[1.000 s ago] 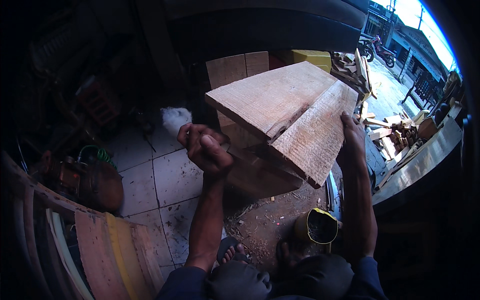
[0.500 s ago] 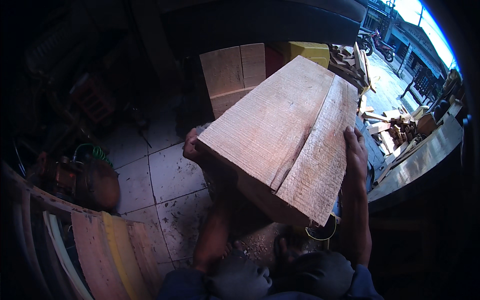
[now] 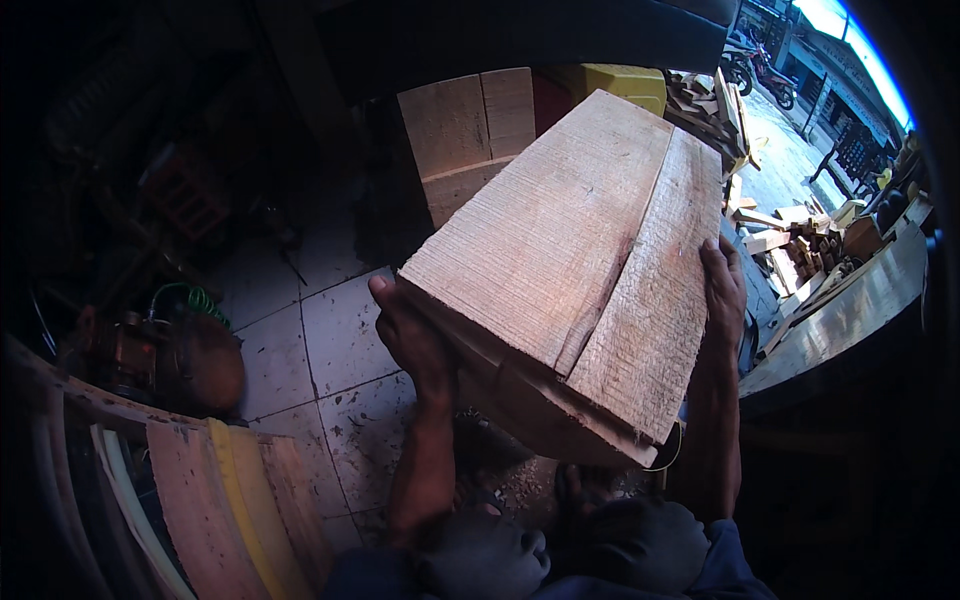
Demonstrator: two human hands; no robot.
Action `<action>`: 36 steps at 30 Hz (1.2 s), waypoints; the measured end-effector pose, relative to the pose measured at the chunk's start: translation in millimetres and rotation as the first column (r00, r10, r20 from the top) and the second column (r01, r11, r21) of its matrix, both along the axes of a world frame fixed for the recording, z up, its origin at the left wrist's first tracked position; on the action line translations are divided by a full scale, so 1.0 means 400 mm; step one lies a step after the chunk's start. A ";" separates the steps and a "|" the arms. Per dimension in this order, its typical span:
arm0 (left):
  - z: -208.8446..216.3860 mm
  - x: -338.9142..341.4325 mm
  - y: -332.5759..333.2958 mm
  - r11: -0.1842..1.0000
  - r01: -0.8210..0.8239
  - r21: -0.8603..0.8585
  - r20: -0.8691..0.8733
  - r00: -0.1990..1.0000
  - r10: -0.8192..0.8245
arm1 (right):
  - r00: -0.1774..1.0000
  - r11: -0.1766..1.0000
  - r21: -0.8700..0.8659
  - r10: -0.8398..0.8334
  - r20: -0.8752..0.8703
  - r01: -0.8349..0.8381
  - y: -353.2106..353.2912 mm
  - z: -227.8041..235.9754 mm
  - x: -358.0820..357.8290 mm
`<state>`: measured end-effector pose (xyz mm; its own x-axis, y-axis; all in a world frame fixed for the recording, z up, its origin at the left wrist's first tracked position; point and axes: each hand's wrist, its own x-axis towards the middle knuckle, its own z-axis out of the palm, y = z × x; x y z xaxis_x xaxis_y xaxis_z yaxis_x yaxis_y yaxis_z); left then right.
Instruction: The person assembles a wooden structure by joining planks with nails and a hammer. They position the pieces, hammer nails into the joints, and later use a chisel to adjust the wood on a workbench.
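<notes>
A rough-sawn wooden box-like piece (image 3: 545, 240), built of pale boards, is held up before me at a tilt. Its top face is two boards meeting along a dark lengthwise seam, and the board edges show along its near side. My left hand (image 3: 412, 325) is closed on its left corner, the thumb near the top edge and the fingers mostly hidden beneath. My right hand (image 3: 724, 285) grips the right edge, with fingertips resting against the side of the top board. What lies under the piece is hidden.
Behind it stands another pale board assembly (image 3: 455, 130) beside a yellow container (image 3: 625, 85). Wood offcuts (image 3: 815, 250) pile up at the right. A compressor-like machine with a green coiled hose (image 3: 200, 300) sits at the left, near leaning boards (image 3: 190, 490). Shavings litter the tiled floor (image 3: 350, 330).
The wooden piece has tipped slightly, showing more of its near side. My left hand has shifted down and under its left corner; my right hand has moved slightly up along its edge.
</notes>
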<state>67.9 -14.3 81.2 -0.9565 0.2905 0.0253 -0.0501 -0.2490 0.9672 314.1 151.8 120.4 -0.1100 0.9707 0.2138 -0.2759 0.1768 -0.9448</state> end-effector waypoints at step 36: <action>-0.272 -0.381 -0.207 0.387 -0.458 -0.800 -0.527 0.845 -0.090 | 0.956 1.000 -0.018 -0.010 0.294 0.016 -0.069 -0.001 0.038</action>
